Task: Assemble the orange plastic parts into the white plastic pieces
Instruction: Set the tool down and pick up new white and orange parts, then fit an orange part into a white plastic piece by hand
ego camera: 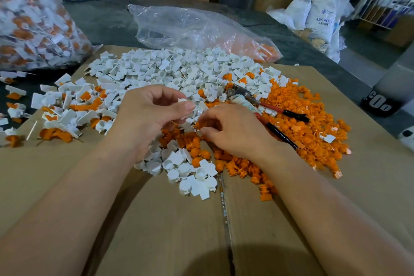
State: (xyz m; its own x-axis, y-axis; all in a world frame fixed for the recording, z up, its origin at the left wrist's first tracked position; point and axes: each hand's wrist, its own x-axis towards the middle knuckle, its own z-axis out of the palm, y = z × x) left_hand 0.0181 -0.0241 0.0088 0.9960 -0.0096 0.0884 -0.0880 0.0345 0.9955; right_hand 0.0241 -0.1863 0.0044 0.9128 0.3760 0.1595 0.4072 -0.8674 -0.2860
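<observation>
My left hand [150,114] pinches a small white plastic piece [182,100] between thumb and fingers, held just above the heap. My right hand [230,130] is beside it, fingers curled down around an orange plastic part [198,124] at the edge of the orange pile [309,132]. A big heap of loose white pieces [170,69] lies behind both hands, and more white pieces [190,170] lie between my forearms. Joined white-and-orange pieces [62,107] are spread out to the left.
Everything lies on flattened brown cardboard [168,231]. Red-handled pliers [268,107] rest on the parts right of my right hand. A clear bag [192,27] holding some orange parts lies behind the heap; a full bag of joined pieces [33,18] stands far left. Cartons and sacks stand beyond.
</observation>
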